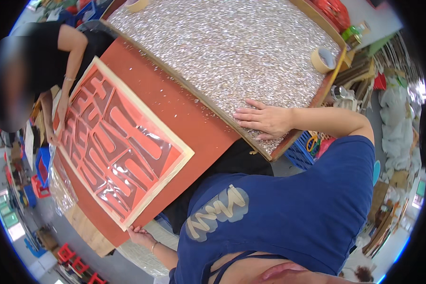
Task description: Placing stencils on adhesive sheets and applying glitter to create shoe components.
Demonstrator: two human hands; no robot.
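My right hand [265, 119] lies flat, fingers spread, on a thick layer of shiny silvery flakes [222, 52] filling a wood-edged tray [194, 91]. At the near corner of a framed panel [173, 166], my left hand [140, 235] has its fingers closed on the edge. The panel has a pale wooden border and red and clear areas cut into a bold, character-like pattern. It rests on a reddish-brown board [203, 128]. Across from me, a co-worker's hand [64, 110] touches the panel's far side, with the other hand close by.
A tape roll [323, 60] sits on the flakes near the tray's right edge, and another [137, 5] at the top. Stray flakes dot the board beside the tray. A blue crate [298, 151] stands under my right arm. Crumpled clear plastic [61, 182] hangs left of the panel.
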